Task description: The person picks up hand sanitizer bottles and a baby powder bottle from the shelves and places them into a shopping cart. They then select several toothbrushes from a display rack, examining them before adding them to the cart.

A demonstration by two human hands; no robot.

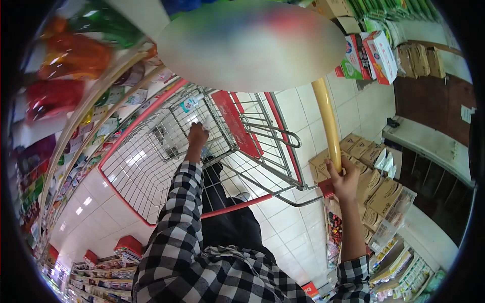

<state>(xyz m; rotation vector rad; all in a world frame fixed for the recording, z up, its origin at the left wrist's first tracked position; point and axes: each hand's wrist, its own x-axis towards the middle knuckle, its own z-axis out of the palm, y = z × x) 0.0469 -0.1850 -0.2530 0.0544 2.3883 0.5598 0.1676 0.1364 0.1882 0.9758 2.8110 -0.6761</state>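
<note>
A wire shopping cart (151, 174) with red edge trim stands in front of me, and I look down into its basket. My left hand (198, 133) reaches inside, fingers closed at a small white item (207, 121) whose kind I cannot make out. Just beyond it lies a white and blue packet (189, 104) against the wire. My right hand (343, 177) is wrapped round the yellow handlebar (327, 121), near its red end piece. A folding red panel (235, 123) sits between the basket and the handlebar.
Shelves of colourful packaged goods (65, 101) run close along the left. Stacked brown cartons (379, 187) stand to the right, with boxes (380, 58) farther up. White floor tiles (293, 232) show below. A blurred oval hides the top middle.
</note>
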